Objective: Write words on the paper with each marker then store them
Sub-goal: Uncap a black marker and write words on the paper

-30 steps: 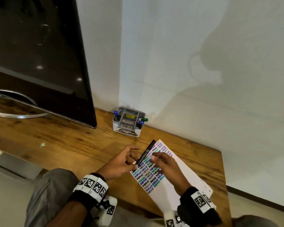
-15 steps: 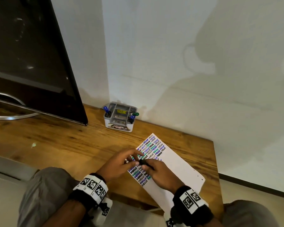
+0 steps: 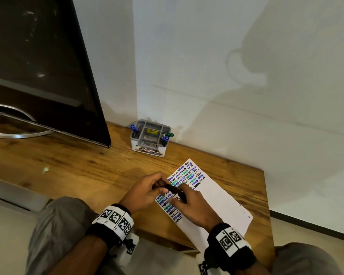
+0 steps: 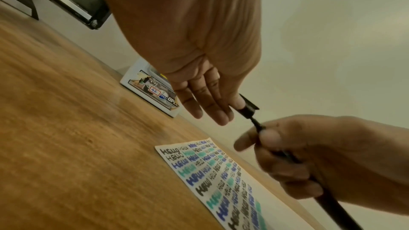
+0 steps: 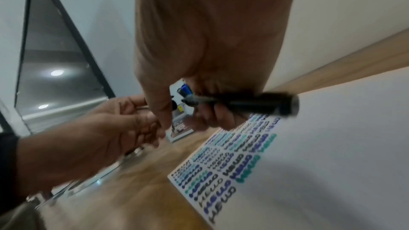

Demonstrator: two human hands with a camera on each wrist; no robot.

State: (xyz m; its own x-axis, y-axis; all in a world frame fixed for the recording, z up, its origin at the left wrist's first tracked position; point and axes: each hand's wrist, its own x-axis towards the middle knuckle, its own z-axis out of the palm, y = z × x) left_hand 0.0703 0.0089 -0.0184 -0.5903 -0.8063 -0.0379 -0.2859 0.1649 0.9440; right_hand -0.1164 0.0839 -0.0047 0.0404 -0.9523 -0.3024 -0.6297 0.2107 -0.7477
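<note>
Right hand (image 4: pixel 309 155) fingers grip the slim black marker (image 5: pixel 243 102); left hand (image 3: pixel 145 191) pinches its cap (image 4: pixel 249 108).

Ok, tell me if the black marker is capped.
Uncapped. In the left wrist view the cap, pinched by the left hand, sits clear of the marker tip; the right hand grips the barrel.
</note>
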